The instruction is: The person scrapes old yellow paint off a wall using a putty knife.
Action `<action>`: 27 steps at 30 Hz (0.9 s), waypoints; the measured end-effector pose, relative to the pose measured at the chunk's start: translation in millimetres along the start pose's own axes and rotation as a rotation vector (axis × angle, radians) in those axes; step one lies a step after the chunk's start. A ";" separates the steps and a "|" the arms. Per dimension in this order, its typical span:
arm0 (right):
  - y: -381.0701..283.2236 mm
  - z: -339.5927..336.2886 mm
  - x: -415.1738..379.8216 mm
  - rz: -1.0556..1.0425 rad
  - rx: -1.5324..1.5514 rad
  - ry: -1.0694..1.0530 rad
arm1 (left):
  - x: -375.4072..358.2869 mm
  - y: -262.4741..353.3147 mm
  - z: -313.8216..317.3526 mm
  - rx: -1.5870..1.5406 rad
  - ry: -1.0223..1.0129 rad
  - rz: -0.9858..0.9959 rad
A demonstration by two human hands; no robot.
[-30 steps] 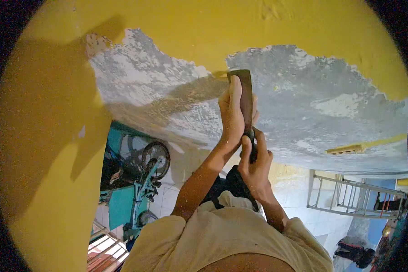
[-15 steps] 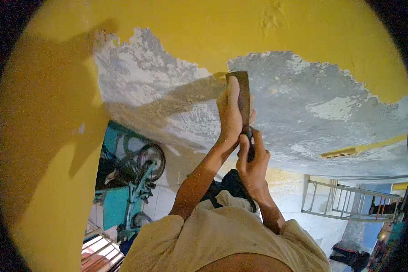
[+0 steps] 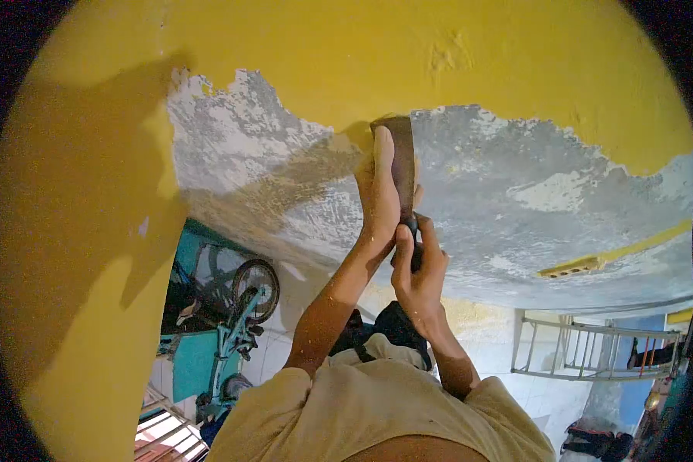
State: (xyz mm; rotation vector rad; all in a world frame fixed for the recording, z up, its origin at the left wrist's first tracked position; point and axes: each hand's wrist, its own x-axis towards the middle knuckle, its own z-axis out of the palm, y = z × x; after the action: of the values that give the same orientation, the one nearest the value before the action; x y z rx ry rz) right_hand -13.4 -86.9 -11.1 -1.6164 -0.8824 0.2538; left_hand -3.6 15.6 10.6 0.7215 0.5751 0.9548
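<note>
A wide flat scraper [image 3: 403, 165] stands with its blade edge against the wall, where yellow paint [image 3: 346, 54] meets bare grey plaster [image 3: 477, 177]. My left hand [image 3: 379, 192] grips the blade, its thumb laid along the face near the top and its other fingers mostly hidden behind. Lower down, my right hand [image 3: 421, 269] is closed round the dark handle. A ragged paint edge runs to both sides of the blade. Pale specks dot my left forearm.
A bicycle [image 3: 239, 323] stands at the lower left, near a barred opening [image 3: 169, 435]. At the lower right are a metal ladder [image 3: 593, 350] and dark items on the floor [image 3: 597, 440]. A yellow strip with holes [image 3: 574, 267] is on the plaster at right.
Both hands and the scraper have shifted slightly left in view, and the blade now overlaps the yellow paint edge more. The wall's paint edge sits a little lower in view.
</note>
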 end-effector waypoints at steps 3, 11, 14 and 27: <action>1.6 -4.8 -12.6 0.037 -0.012 -0.006 | -3.8 -12.2 -17.2 0.141 -0.078 -0.052; 14.5 -17.5 -19.9 0.107 -0.080 -0.027 | -10.3 -22.1 -9.8 0.029 -0.031 -0.097; 8.8 -9.5 -8.5 -0.039 -0.129 0.007 | 3.1 -17.3 -12.9 0.028 -0.092 -0.025; 17.9 -20.9 -17.2 -0.013 -0.210 -0.023 | -8.0 -31.6 -9.8 -0.119 -0.028 -0.107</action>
State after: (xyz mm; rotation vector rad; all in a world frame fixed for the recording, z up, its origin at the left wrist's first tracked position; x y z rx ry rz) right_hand -5.4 -113.8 -27.2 -1.8045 -0.9625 0.1758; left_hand 2.0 -0.7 -18.7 0.5907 0.5229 0.8711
